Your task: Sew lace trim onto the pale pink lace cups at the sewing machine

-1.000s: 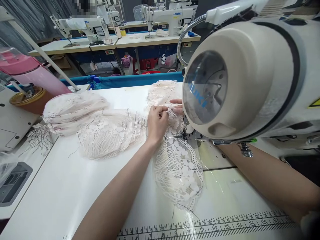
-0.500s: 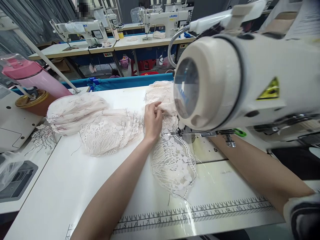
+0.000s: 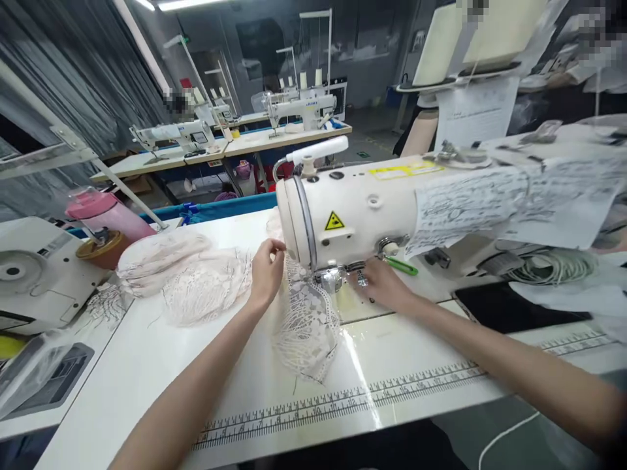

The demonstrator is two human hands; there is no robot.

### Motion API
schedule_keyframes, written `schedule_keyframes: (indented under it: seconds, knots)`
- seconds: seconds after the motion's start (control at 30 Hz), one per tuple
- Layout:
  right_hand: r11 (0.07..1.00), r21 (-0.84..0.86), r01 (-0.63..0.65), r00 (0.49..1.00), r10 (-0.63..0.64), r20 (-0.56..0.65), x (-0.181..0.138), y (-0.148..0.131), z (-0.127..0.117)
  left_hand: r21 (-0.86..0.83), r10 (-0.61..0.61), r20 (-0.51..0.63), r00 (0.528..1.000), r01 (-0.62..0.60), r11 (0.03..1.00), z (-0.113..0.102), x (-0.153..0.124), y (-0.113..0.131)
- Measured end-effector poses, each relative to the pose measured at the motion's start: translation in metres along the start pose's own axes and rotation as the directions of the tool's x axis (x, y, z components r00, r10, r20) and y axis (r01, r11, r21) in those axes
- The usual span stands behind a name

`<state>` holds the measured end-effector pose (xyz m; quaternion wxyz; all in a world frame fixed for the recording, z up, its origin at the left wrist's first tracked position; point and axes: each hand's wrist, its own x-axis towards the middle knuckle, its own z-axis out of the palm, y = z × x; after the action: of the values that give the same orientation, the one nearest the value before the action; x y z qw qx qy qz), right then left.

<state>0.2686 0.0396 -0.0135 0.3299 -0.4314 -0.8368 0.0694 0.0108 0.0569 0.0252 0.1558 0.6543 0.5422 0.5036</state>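
A piece of pale pink lace [image 3: 306,326] lies on the white table, its upper part under the head of a sewing machine [image 3: 353,209]. My left hand [image 3: 267,274] is at the lace's left edge, beside the machine's end, with thumb and fingers pinched together; what is between them is too small to make out. My right hand [image 3: 385,282] reaches under the machine head, beside the shiny metal parts near the needle. Its fingers are curled and partly hidden there. More lace pieces [image 3: 206,287] with loose dark threads lie left of my left hand.
A pink bottle [image 3: 112,212] and a brown pot [image 3: 101,248] stand at the back left beside another machine [image 3: 44,274]. A printed ruler [image 3: 337,408] runs along the front edge. A green clip-like piece [image 3: 401,266] is by my right hand. Papers [image 3: 465,202] hang on the machine.
My view has risen and drawn back, showing more of the machine. My left hand's fingers have come together off the lace. My right hand has come out from behind the machine head.
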Motion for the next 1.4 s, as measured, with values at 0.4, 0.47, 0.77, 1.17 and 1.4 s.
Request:
schedule_keyframes:
  seconds: [0.4,0.47,0.77,1.17,1.4]
  knots:
    - [0.863,0.224,0.453,0.838,-0.498,0.225,-0.002,-0.043,-0.002,0.267,0.634,0.621,0.461,-0.885,0.382,-0.049,-0.143,0.042]
    - [0.874,0.211,0.437,0.839,-0.481,0.255,0.002,-0.044,0.003,0.299,0.664,0.580,0.472,-0.881,0.366,-0.046,-0.144,0.036]
    - [0.898,0.208,0.388,0.872,-0.431,0.234,-0.001,-0.038,0.011,0.280,-0.144,0.483,0.864,0.004,0.960,-0.052,-0.095,0.053]
    - [0.901,0.302,0.313,0.895,-0.386,0.225,-0.004,-0.040,0.008,0.331,-0.046,0.728,0.684,-0.291,0.897,-0.053,-0.084,0.056]
    - [0.913,0.145,0.381,0.897,-0.403,0.182,-0.004,-0.043,0.014,0.287,0.006,0.657,0.754,-0.257,0.923,-0.042,-0.083,0.059]
